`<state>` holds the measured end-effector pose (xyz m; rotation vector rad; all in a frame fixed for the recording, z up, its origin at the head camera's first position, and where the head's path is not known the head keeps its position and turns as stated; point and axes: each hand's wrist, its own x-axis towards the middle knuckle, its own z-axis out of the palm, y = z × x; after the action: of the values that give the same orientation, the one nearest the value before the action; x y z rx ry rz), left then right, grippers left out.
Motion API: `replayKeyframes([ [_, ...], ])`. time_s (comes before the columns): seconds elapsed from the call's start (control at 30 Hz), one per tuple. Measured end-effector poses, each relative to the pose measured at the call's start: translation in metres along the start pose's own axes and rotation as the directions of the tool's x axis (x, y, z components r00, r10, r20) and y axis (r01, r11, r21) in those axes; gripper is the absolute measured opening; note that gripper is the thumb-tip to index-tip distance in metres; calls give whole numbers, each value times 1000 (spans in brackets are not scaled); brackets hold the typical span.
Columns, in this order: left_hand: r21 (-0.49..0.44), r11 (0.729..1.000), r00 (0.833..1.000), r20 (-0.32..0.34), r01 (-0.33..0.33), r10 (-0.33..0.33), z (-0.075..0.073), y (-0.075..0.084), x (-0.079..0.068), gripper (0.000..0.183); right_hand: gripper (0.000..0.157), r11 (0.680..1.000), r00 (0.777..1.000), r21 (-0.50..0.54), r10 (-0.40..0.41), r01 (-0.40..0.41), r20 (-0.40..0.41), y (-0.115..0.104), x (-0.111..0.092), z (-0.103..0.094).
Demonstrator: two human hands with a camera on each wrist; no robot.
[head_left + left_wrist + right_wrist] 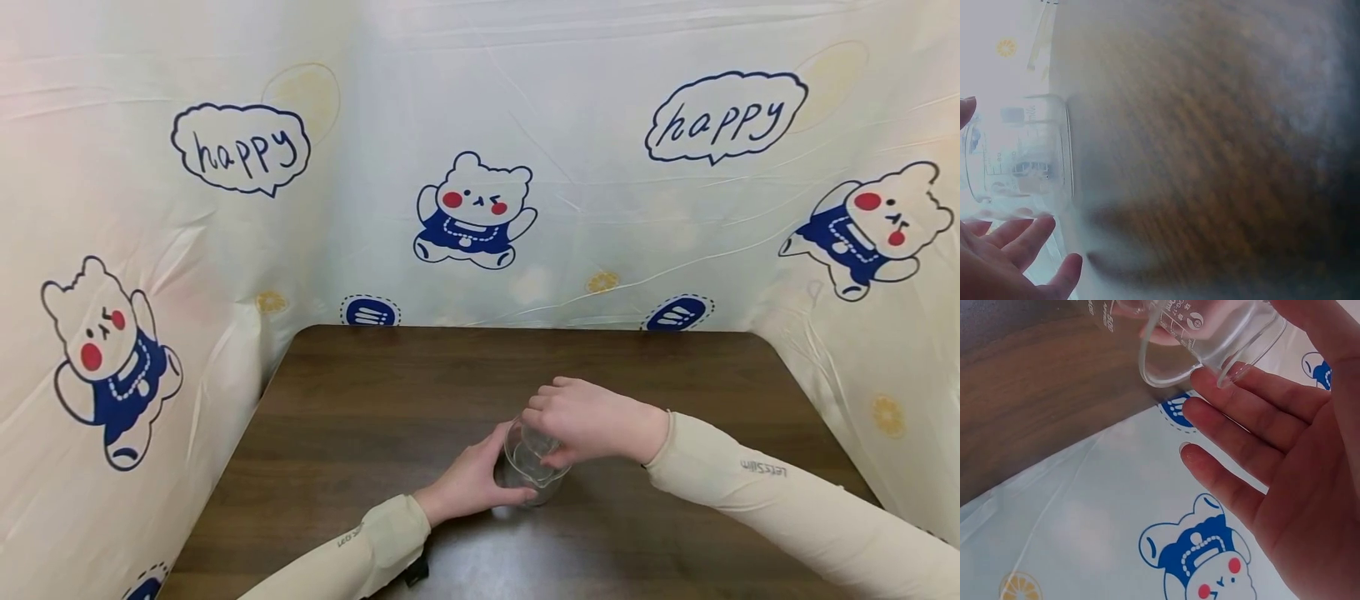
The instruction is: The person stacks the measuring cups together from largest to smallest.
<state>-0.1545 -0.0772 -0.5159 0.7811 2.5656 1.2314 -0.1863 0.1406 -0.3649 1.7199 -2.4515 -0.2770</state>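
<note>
A large clear glass beaker (550,492) stands on the table, its spout facing the front. My left hand (468,477) grips its side, thumb at the front and fingers behind; in the left wrist view the fingers (1032,240) lie along the glass wall. From above, my right hand (588,417) pinches a smaller glass beaker (1229,328) near its rim. That smaller beaker sits partly inside the mouth of the large one, tilted in the right wrist view. White printed markings show on both. The right fingers (1247,415) cover part of the small rim.
The dark wood-grain table (390,375) has rounded back corners. A pale curtain (585,208) printed with cartoon bears and "happy" bubbles hangs around its back and sides. A small black object (416,571) shows below the left sleeve.
</note>
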Motion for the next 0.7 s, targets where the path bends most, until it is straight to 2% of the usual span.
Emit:
replayKeyframes([
  [0.27, -1, 1000, 1000, 2, 1, -1, 0, 0, 0, 93, 41, 1000, 1000, -21, -20, 21, 14, -2, 4, 8],
  [0.7, -1, 1000, 1000, 0, -4, 4, 1, -1, -1, 92, 49, 996, 999, -83, -43, 45, 17, -2, 5, 25],
])
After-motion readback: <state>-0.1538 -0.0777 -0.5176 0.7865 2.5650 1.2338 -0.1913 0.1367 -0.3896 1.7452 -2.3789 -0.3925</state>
